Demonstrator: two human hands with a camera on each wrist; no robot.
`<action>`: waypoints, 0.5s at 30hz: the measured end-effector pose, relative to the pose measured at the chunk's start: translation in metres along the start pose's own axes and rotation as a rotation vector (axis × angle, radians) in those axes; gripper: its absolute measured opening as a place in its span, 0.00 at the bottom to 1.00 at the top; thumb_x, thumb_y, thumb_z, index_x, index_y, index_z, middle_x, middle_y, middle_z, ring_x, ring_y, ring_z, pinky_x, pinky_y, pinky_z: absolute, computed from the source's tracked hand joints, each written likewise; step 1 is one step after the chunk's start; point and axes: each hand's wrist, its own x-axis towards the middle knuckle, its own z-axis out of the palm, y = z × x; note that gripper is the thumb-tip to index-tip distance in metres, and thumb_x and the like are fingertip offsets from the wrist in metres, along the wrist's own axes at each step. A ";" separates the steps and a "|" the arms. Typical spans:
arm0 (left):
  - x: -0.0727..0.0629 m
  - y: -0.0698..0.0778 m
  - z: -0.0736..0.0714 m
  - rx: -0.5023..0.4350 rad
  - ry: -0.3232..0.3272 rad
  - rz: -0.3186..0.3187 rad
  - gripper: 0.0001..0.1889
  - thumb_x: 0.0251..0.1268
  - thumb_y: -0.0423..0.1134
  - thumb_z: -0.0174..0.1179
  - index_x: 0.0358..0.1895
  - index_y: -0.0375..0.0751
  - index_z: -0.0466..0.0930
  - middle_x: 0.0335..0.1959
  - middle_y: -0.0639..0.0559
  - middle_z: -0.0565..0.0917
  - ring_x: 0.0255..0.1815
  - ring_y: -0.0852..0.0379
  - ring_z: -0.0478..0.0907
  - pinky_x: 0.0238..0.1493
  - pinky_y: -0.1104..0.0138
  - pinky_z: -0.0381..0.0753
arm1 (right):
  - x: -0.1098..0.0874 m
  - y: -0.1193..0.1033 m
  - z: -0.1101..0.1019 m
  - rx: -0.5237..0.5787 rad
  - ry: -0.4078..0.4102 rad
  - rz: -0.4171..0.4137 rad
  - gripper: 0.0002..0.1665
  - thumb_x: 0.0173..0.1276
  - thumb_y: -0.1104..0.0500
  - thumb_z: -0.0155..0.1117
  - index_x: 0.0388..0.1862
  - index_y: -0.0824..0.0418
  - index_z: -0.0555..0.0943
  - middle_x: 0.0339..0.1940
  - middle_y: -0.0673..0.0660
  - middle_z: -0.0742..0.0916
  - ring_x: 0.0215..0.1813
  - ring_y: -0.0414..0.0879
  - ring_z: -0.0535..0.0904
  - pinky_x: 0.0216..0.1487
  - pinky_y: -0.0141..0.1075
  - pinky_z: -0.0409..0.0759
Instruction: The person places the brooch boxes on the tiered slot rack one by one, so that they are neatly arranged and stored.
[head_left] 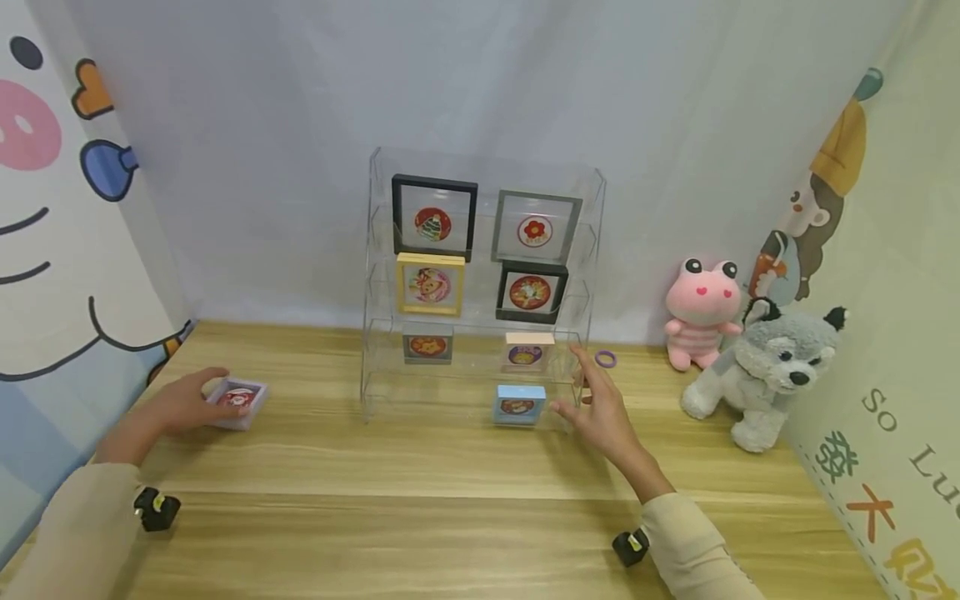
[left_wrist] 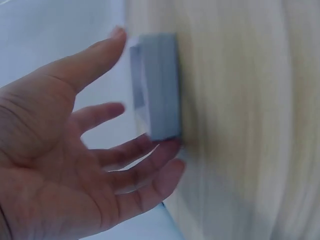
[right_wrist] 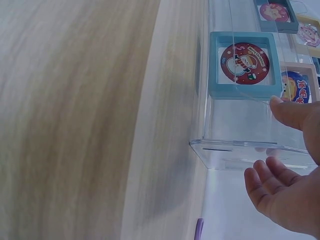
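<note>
My left hand is at a small lavender picture frame lying on the table at the left. In the left wrist view its fingertips meet one end of the frame, while the thumb stands apart from it. At the lower right of a clear acrylic tiered stand is my right hand, its thumb near a light blue frame on the bottom tier. The right wrist view shows a snowman picture in that blue frame and nothing held between thumb and fingers.
Higher tiers hold several frames, among them a black one, a grey one and a yellow one. A purple ring lies right of the stand. Pink and grey dog plush toys sit farther right.
</note>
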 end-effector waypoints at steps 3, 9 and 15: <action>-0.004 0.003 -0.008 -0.066 -0.084 -0.008 0.49 0.61 0.52 0.69 0.69 0.19 0.52 0.51 0.14 0.72 0.42 0.37 0.76 0.32 0.56 0.82 | 0.000 0.001 -0.001 0.001 0.000 0.005 0.56 0.55 0.66 0.77 0.79 0.56 0.59 0.46 0.67 0.79 0.50 0.63 0.80 0.47 0.54 0.84; 0.000 0.002 -0.014 -0.122 -0.188 -0.025 0.52 0.61 0.48 0.71 0.73 0.21 0.45 0.53 0.12 0.70 0.41 0.41 0.76 0.32 0.56 0.82 | -0.001 0.001 0.000 -0.005 0.011 -0.009 0.54 0.55 0.67 0.77 0.78 0.57 0.60 0.44 0.66 0.79 0.49 0.62 0.80 0.46 0.53 0.85; 0.006 0.001 -0.016 -0.153 -0.249 -0.004 0.50 0.61 0.42 0.70 0.73 0.21 0.45 0.53 0.12 0.68 0.38 0.47 0.74 0.32 0.59 0.77 | -0.001 0.000 0.001 -0.001 0.007 -0.010 0.54 0.56 0.67 0.77 0.78 0.57 0.60 0.44 0.66 0.79 0.49 0.62 0.80 0.46 0.52 0.85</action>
